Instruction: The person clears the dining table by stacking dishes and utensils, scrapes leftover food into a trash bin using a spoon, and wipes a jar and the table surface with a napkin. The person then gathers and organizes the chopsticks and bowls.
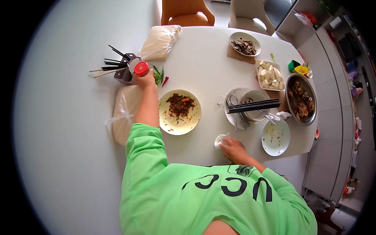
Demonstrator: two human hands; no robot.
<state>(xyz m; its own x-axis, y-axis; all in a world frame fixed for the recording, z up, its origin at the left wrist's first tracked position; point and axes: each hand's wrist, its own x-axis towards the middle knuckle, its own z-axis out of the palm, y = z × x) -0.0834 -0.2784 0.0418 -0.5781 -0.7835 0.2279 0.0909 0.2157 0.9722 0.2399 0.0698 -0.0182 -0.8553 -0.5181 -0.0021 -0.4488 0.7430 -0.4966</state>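
My left hand (145, 79) is wrapped round a jar with a red lid (141, 68), beside a dark basket of chopsticks (126, 70) and some green and red chillies (161, 75). At the table's near edge, my right hand (234, 150) has its fingers on a crumpled white tissue (222, 140). Between the hands is a pale yellow bowl (168, 121) with dark chopped food and red bits in it. Black chopsticks (254, 105) lie across stacked bowls to the right of it.
On the right of the white table (203, 58) are a used pale plate (275, 145), a metal dish of meat (300, 100), a tray of white chunks (270, 75) and a plate of dark food (244, 44). Plastic-wrapped bundles (158, 43) lie at the left. Chairs (187, 19) stand beyond.
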